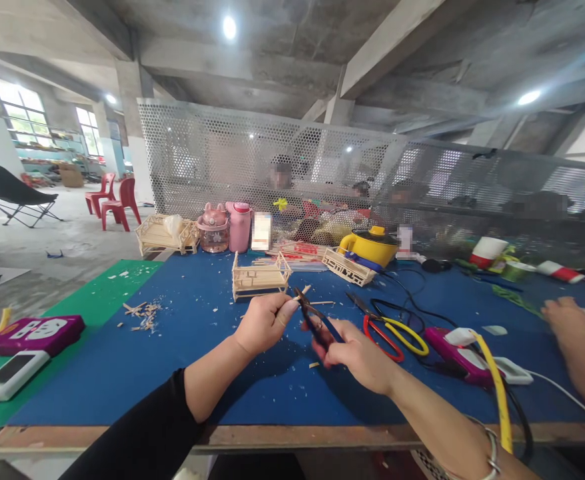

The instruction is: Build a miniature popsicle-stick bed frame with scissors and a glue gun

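My left hand (265, 322) is closed in a pinch on a thin wooden stick (303, 292) above the blue table mat (172, 360). My right hand (357, 353) grips dark scissors (311, 313), whose open blades sit at the stick's end. Just beyond my hands stands a small model bed of wooden sticks (260, 275). Wood scraps (142, 313) lie scattered to the left.
Red and yellow scissors (390, 330) and a pink glue gun (465, 357) with cables lie at right. Another person's hand (580, 340) rests at far right. A purple power strip (36, 333) and a phone (10, 373) sit on the green mat. Bottles, a yellow pot and stick models line the mesh screen.
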### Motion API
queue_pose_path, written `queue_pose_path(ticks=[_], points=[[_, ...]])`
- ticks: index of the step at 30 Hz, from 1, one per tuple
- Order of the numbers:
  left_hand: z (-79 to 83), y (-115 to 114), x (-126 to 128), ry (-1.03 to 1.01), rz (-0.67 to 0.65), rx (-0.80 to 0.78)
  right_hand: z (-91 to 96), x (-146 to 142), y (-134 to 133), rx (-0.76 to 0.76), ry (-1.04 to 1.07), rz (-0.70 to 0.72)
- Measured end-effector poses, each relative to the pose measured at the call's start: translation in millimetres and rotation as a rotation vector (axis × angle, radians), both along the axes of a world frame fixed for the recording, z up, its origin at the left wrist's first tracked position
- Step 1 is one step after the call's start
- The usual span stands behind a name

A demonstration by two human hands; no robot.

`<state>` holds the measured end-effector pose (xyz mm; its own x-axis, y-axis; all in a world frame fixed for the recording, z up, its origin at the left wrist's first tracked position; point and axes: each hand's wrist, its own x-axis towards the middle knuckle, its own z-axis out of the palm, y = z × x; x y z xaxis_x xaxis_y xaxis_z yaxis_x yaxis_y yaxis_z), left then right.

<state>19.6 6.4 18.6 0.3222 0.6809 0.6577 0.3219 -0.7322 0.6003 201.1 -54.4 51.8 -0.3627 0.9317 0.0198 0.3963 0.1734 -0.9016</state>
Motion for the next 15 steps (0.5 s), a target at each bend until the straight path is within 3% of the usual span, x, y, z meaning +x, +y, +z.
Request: queue_pose_path(ticks=[3, 6, 8, 12, 15], points=[[-0.1, -1.9, 3.6, -0.034, 0.007, 0.089, -11.3, -4.7, -2.3, -0.266, 0.32, 0.127], [0.7, -6.8, 9.8, -0.15, -0.007, 0.057, -23.1, -19.4, -7.3, -0.437, 0.64, 0.288], [1.5, -5.0, 9.5, -0.305, 0.031, -0.035, -25.7, -27.1, -10.3, -0.446, 0.828, 0.368], [4.4, 16.0, -8.0, -0.638, 0.227, -0.191, -18.1, -23.3, -11.2, -0.238, 1.154, 0.274], [6.8, 29.5, -18.0, -0.784, 0.097, -0.436, -17.0, -17.3, -9.3, -0.398, 1.165, 0.307]])
